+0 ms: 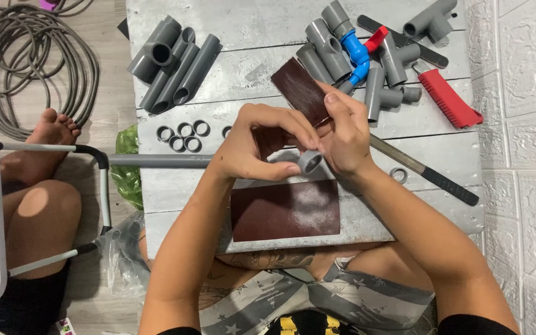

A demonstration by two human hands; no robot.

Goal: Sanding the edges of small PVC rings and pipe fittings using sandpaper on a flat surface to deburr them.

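My left hand [262, 142] grips a short grey pipe ring [309, 161] above the grey wooden board [249, 31]. My right hand [345, 133] pinches a strip of dark brown sandpaper [299, 90] that stands up behind the ring and touches it. A larger sheet of dark brown sandpaper [285, 211] lies flat on the board just below both hands, dusted with grey powder.
Long grey pipe pieces [175, 65] lie at the back left, several cut rings [184, 136] beside them. Grey fittings with a blue valve [358, 53] sit at the back right, near a red-handled saw [448, 99] and a file [429, 174]. A hacksaw frame [94, 158] and pipe [156, 161] jut left.
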